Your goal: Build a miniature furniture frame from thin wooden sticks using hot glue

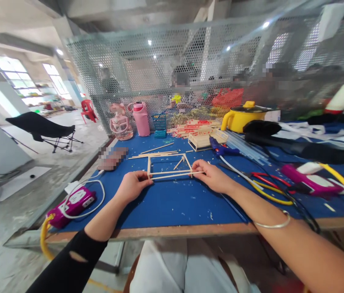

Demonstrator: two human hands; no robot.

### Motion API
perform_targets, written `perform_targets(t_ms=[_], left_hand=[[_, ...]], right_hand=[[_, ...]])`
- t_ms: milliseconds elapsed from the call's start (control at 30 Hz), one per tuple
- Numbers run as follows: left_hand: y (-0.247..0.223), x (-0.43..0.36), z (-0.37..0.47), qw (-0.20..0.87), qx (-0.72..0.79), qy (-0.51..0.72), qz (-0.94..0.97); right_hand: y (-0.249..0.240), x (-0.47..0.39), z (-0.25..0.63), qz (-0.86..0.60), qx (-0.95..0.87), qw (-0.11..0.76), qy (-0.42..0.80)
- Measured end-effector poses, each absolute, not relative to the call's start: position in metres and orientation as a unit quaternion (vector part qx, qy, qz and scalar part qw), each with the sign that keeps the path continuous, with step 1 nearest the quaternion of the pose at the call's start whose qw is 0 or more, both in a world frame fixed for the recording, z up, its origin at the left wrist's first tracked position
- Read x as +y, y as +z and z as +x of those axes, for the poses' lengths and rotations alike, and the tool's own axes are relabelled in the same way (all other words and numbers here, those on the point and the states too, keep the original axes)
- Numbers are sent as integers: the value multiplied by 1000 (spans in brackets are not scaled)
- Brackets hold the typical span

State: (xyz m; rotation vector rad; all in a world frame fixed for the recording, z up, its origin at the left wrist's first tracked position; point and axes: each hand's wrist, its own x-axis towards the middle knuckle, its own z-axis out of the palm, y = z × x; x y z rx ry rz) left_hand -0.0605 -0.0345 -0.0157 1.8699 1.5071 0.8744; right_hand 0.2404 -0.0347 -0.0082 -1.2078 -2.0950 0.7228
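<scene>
Joints of the stick frame (170,173), which is on the counter (168,207) between your hands, could skew or pop loose if your fingers press unevenly. Your left hand (130,187) pinches its near left corner; your right hand (213,176) grips the near right one. Both forearms angle inward, wrists low.
</scene>
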Motion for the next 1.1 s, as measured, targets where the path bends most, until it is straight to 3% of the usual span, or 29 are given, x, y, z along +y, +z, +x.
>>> perform_targets(t_ms=[300, 533, 800, 1100], left_hand=[[-20, -35, -59, 272, 570, 348, 693], [-18, -37, -63, 197, 542, 305, 758], [-18, -39, -62, 27, 509, 257, 821], [-24, -33, -64, 86, 498, 281, 816]], right_hand=[[-7, -39, 239, -471, -805, 289, 216], [-7, -37, 238, -484, -810, 303, 132], [-8, -35, 239, -491, -806, 321, 82], [-11, -31, 243, -488, -809, 316, 82]])
